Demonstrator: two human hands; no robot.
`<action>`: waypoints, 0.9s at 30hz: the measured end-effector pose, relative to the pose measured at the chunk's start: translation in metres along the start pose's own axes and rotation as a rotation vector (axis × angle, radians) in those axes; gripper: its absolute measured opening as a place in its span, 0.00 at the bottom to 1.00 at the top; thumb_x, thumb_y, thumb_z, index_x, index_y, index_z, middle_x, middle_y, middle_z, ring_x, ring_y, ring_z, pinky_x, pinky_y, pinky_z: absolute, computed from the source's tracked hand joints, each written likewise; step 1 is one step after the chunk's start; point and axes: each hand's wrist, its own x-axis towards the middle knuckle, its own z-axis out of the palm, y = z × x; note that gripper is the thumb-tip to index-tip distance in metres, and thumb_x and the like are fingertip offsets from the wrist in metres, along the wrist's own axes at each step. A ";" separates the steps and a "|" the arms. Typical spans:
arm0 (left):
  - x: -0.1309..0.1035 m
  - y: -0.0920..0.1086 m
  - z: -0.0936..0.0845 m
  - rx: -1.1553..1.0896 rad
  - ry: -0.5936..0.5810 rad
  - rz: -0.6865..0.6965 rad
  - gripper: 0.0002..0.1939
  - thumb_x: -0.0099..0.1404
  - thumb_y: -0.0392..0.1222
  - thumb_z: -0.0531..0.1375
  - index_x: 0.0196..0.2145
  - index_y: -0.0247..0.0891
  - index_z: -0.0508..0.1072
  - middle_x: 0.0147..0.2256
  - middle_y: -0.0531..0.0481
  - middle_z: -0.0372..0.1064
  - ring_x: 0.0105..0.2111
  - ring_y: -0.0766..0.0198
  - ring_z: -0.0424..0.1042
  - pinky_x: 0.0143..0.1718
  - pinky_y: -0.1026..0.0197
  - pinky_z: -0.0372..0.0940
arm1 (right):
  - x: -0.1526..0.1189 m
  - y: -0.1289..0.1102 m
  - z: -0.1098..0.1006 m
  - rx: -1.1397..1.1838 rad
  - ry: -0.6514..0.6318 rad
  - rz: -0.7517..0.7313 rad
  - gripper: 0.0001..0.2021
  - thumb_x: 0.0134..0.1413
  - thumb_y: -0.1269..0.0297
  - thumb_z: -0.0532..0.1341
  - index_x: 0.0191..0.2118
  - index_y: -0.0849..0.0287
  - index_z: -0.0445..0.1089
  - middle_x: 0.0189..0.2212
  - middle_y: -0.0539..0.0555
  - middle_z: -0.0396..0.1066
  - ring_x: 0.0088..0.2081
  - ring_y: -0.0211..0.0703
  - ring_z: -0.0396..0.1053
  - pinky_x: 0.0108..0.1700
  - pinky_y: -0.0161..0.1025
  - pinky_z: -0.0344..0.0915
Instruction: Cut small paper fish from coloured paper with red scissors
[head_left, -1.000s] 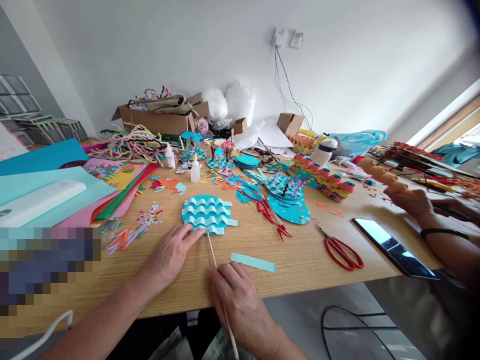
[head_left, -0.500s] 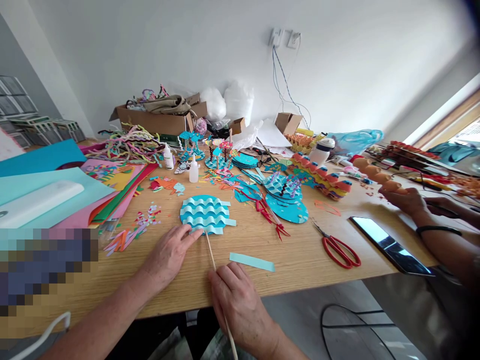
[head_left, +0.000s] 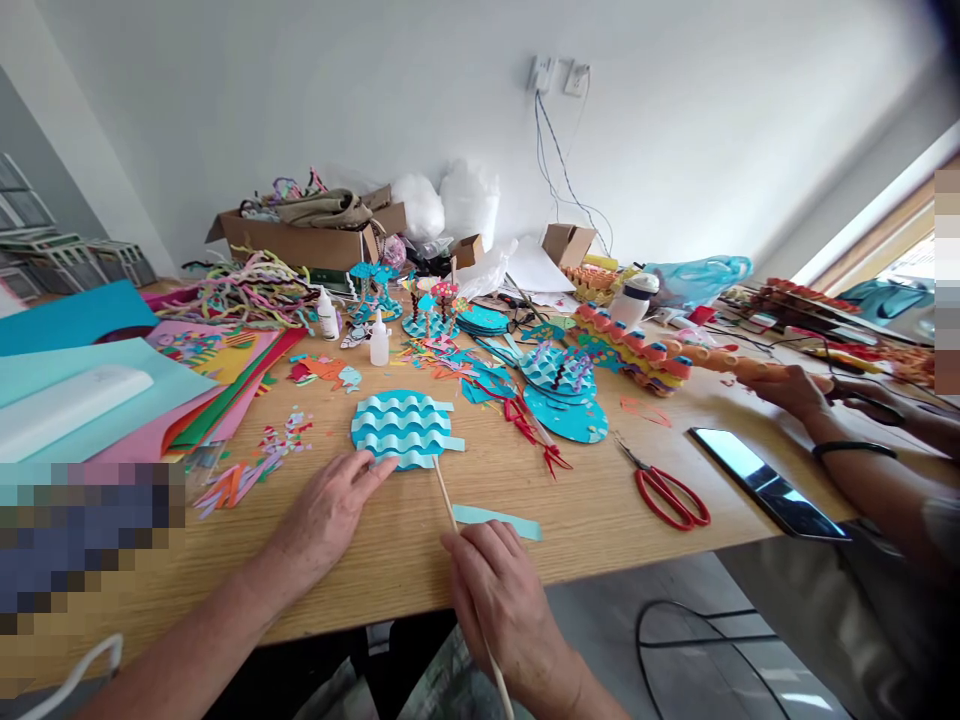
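A blue paper oval (head_left: 401,396) lies on the wooden table in front of me, with several light-blue wavy paper strips (head_left: 405,442) across it. At its lower edge rest the outstretched fingers of my left hand (head_left: 334,505), touching the lowest strip. My right hand (head_left: 499,590) grips a thin wooden stick (head_left: 445,490). The stick's far tip meets the right end of that lowest strip. Just beyond my right hand lies a flat light-blue paper strip (head_left: 510,524), partly covered by the stick and fingers.
Red-handled scissors (head_left: 671,498) and a phone (head_left: 765,482) lie to the right. Another person's hand (head_left: 787,395) holds an orange egg-carton strip (head_left: 705,357) there. Glue bottles (head_left: 379,342), paper scraps (head_left: 281,440) and decorated blue discs (head_left: 566,412) spread across the table.
The stick's tip has shifted right along the lowest strip, and my right hand has moved right with it. My left hand stays at the oval's edge. The other person's carton strip has tilted flatter.
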 end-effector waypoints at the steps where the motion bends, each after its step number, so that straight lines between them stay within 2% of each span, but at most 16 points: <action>1: 0.000 0.000 0.000 0.000 0.004 0.000 0.28 0.58 0.23 0.45 0.53 0.42 0.64 0.43 0.46 0.64 0.42 0.60 0.66 0.45 0.55 0.65 | 0.000 0.000 0.002 -0.010 -0.008 0.008 0.09 0.52 0.78 0.49 0.33 0.61 0.63 0.28 0.55 0.61 0.31 0.43 0.57 0.33 0.41 0.55; 10: 0.001 0.000 0.000 -0.004 -0.003 -0.004 0.27 0.58 0.24 0.45 0.51 0.44 0.66 0.43 0.47 0.65 0.41 0.61 0.67 0.45 0.56 0.64 | 0.004 0.000 0.006 -0.082 -0.089 -0.017 0.08 0.51 0.77 0.50 0.33 0.62 0.64 0.26 0.53 0.59 0.29 0.43 0.55 0.33 0.40 0.52; 18: 0.000 0.000 0.001 0.032 0.005 0.019 0.27 0.59 0.24 0.45 0.52 0.44 0.65 0.42 0.46 0.64 0.42 0.60 0.66 0.45 0.56 0.64 | 0.007 -0.003 0.007 -0.110 -0.098 -0.040 0.07 0.50 0.77 0.50 0.29 0.62 0.62 0.25 0.54 0.59 0.29 0.43 0.53 0.31 0.40 0.51; 27: -0.002 -0.001 0.004 -0.015 0.026 0.007 0.27 0.59 0.24 0.45 0.52 0.43 0.65 0.43 0.45 0.64 0.43 0.59 0.65 0.46 0.54 0.63 | 0.005 -0.003 0.008 -0.120 -0.098 -0.018 0.08 0.52 0.77 0.49 0.29 0.61 0.62 0.26 0.54 0.59 0.28 0.43 0.53 0.32 0.40 0.51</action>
